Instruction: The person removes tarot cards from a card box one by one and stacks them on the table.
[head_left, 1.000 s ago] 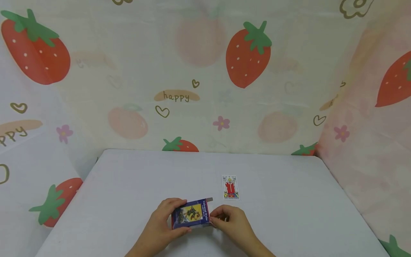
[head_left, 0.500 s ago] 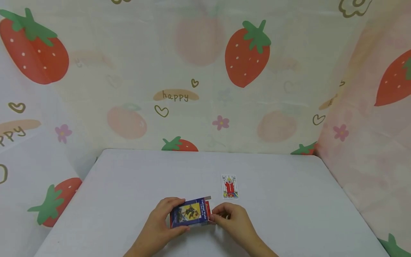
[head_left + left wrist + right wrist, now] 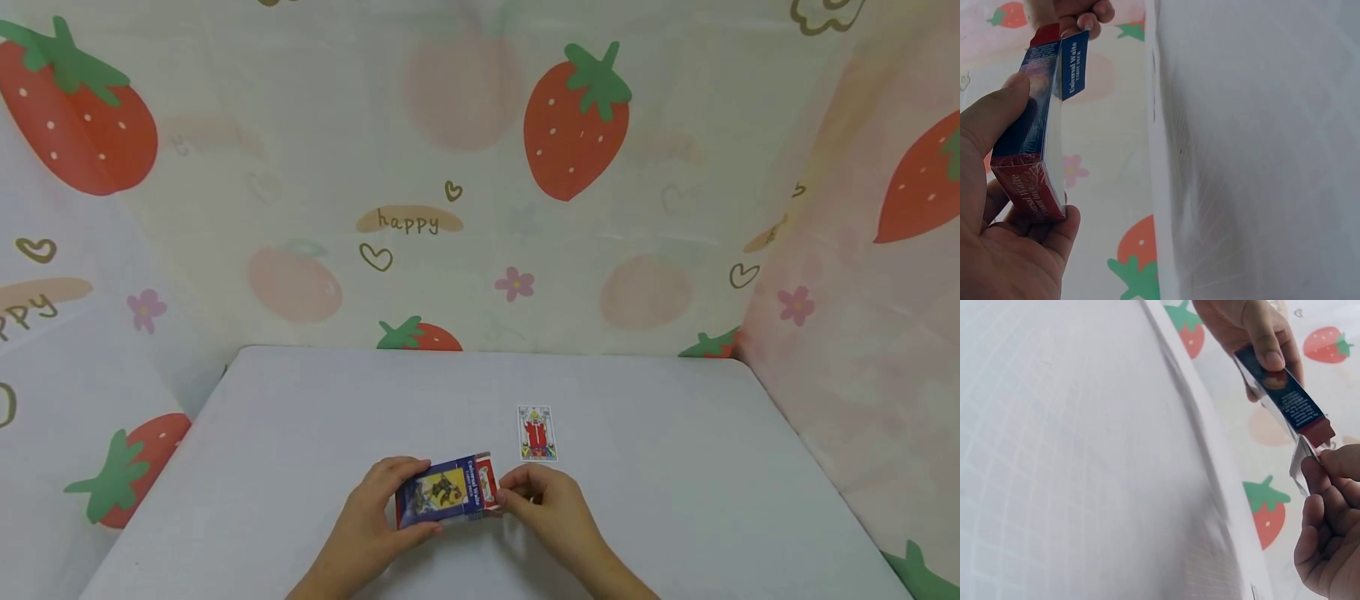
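In the head view my left hand [image 3: 375, 508] grips a blue-and-red tarot card box [image 3: 442, 493] from its left end, fingers over the far edge and thumb on the near edge. The box is raised a little above the table, its right end undone. A blue end flap [image 3: 1074, 65] and a red side flap [image 3: 1317, 432] stand out there. A red-and-white tarot card [image 3: 488, 482] sticks out of this end, and my right hand [image 3: 551, 504] pinches its edge with thumb and index finger. How many cards are pinched is hidden.
A single tarot card [image 3: 537, 433] with a red-robed figure lies face up just beyond my right hand. The white table [image 3: 675, 467] runs back to a strawberry-printed curtain [image 3: 420, 150], which also encloses both sides.
My right hand has shifted slightly rightward and away from me, and more of the red-and-white card shows at the box's end. My left hand keeps its grip; the box tilts slightly more.
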A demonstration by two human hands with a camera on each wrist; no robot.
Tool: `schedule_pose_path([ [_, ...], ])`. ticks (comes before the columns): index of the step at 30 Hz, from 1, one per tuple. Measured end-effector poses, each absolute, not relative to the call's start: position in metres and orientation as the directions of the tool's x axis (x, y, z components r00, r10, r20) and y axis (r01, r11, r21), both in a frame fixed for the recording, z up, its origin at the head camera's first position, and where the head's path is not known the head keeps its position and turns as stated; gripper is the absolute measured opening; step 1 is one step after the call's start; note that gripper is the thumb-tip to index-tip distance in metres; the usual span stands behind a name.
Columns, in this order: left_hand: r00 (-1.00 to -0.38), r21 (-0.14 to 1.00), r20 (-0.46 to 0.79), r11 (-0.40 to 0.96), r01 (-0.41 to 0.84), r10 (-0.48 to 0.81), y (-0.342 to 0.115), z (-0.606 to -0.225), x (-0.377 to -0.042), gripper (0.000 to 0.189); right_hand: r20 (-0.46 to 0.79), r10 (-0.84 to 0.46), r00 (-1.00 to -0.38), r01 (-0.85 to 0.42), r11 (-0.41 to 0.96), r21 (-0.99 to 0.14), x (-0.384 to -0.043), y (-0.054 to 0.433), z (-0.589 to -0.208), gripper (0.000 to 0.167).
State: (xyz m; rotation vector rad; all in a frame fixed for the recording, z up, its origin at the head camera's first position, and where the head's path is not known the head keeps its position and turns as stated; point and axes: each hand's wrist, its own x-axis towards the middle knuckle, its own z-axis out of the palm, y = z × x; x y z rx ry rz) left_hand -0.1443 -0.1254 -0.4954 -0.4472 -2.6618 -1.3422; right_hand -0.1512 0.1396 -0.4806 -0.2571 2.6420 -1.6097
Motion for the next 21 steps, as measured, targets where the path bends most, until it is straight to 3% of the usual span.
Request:
schedule_pose_path([
  [10, -0.921, 0.731, 0.328, 0.562, 0.387, 0.209, -0.1268, -0.5000, -0.1451, 0.076, 0.063, -0.142, -0.988, -0.117, 0.420, -0.900, -0.1529, 0.1424, -0.4790, 0.012],
  [21, -0.929, 0.739, 0.320, 0.565, 0.367, 0.186, -0.1262, -0.4981, -0.1457, 0.076, 0.114, -0.096, -0.989, -0.145, 0.430, -0.891, -0.1550, 0.1478, -0.4739, 0.011],
])
